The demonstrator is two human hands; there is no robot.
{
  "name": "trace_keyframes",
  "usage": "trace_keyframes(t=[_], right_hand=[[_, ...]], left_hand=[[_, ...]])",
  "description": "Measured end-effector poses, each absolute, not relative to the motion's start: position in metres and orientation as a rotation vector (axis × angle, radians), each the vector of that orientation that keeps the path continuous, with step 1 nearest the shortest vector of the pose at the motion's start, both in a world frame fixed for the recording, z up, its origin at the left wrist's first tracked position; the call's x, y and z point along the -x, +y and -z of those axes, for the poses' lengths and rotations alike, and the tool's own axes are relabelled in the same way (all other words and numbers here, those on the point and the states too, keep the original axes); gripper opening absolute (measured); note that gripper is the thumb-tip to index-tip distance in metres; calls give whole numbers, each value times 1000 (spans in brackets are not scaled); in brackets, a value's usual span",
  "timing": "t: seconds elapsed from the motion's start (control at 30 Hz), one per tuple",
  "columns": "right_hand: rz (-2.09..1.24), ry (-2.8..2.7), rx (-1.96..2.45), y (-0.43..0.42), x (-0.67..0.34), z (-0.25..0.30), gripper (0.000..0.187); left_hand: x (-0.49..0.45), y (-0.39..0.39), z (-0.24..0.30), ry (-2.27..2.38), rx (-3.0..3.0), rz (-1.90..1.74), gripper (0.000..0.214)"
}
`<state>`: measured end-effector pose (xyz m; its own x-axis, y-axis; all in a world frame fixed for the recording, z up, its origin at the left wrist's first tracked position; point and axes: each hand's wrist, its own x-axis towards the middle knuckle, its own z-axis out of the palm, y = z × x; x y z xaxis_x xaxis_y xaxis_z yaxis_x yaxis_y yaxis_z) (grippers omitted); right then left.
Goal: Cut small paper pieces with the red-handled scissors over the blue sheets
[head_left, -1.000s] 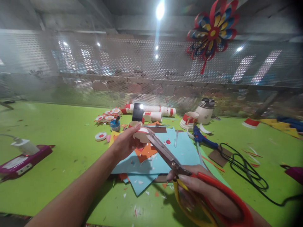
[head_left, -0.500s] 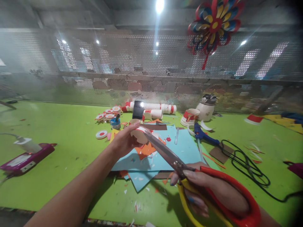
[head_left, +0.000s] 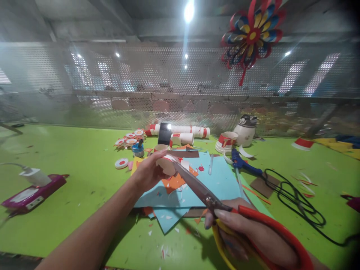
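Observation:
My left hand (head_left: 148, 171) is closed around a small white paper cup piece with red trim (head_left: 166, 164), held above the table. My right hand (head_left: 247, 232) grips large scissors (head_left: 202, 191) by their red and yellow handles, low at the right. The blades point up and left, and their tips meet the cup piece at its rim. Under both hands lie light blue paper sheets (head_left: 222, 180) and orange scraps (head_left: 176, 182).
On the green table (head_left: 70, 187): a blue glue gun (head_left: 242, 163) with a black cord (head_left: 295, 202), stacked red and white cups (head_left: 182, 133), a white jar (head_left: 244, 131), a pink device (head_left: 30, 191) at left. A perforated metal screen stands behind, with a paper pinwheel (head_left: 251, 35).
The scissors and my right hand have shifted slightly down and right, then back a little. My left hand keeps holding the cup piece at the blades. The view has wobbled slightly.

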<state>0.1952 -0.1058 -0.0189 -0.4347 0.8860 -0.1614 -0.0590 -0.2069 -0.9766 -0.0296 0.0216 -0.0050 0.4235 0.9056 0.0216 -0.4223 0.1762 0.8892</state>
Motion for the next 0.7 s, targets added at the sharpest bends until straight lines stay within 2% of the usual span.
trace_keyframes(t=[0.2, 0.43, 0.7], right_hand=[[-1382, -1568, 1182, -105, -197, 13, 27], [-1578, -1506, 1103, -105, -201, 21, 28], [-1520, -1527, 1069, -104, -205, 25, 26]], left_hand=[[30, 22, 3, 609, -1012, -1041, 32], [30, 21, 1, 626, -1049, -1036, 35], [28, 19, 2, 597, -1065, -1028, 33]])
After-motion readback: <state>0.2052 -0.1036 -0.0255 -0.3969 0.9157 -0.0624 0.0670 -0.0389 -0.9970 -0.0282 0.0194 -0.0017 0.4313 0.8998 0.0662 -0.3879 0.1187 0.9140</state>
